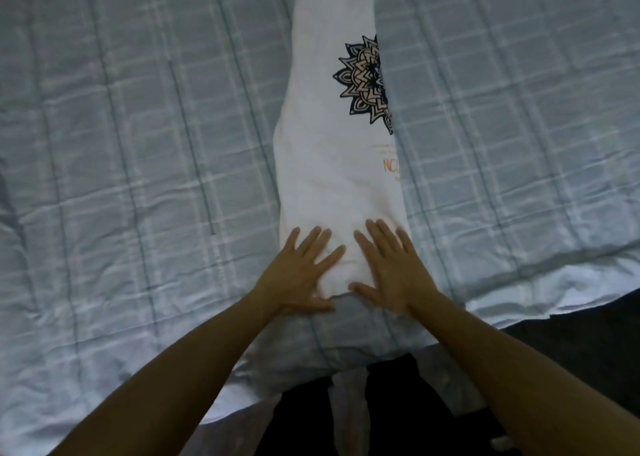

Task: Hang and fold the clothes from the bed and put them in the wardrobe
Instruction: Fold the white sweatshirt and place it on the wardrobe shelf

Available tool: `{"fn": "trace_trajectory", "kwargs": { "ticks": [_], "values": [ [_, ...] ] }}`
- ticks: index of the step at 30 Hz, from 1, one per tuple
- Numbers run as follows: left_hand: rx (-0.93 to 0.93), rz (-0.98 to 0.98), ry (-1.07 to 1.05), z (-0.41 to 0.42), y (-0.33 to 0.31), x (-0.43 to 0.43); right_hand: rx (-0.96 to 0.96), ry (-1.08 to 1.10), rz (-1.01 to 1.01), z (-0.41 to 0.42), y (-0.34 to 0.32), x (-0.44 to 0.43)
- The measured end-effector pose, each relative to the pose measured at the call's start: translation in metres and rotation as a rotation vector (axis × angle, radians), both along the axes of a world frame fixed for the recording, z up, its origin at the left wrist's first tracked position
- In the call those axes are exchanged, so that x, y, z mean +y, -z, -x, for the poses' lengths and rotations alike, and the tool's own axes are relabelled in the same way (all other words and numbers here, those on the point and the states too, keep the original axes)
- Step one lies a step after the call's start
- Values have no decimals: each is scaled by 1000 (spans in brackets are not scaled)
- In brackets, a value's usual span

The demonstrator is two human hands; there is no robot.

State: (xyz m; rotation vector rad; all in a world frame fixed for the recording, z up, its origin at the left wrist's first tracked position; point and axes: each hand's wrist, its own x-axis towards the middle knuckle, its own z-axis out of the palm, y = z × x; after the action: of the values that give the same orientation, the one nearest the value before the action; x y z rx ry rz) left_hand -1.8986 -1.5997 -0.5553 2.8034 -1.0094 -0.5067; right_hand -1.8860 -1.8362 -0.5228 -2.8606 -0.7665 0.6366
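White shirt [329, 151] on bed [138, 144], folded into a narrow strip, long axis running straight away. Left hand [304, 272] and right hand [389, 268] flat, splayed, pressing its near end side by side.

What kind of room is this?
Probably a bedroom: a pale blue checked bed quilt fills the view, and the left hand and right hand press flat on a white printed T-shirt folded into a long strip on it.
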Motion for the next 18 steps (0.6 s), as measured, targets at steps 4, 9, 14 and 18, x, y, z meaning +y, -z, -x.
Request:
{"fn": "trace_trajectory", "kwargs": {
  "ticks": [4,9,14,18],
  "values": [
    [-16,-22,-145,20,2,4,-9,1,96,9,4,-7],
    [-115,64,-207,14,1,-13,6,42,188,5,3,7],
    [-169,-41,-225,16,-11,-26,-50,72,244,9,-7,17],
    [-66,-25,-224,69,-23,-31,-5,6,184,53,-31,10]
  ]
}}
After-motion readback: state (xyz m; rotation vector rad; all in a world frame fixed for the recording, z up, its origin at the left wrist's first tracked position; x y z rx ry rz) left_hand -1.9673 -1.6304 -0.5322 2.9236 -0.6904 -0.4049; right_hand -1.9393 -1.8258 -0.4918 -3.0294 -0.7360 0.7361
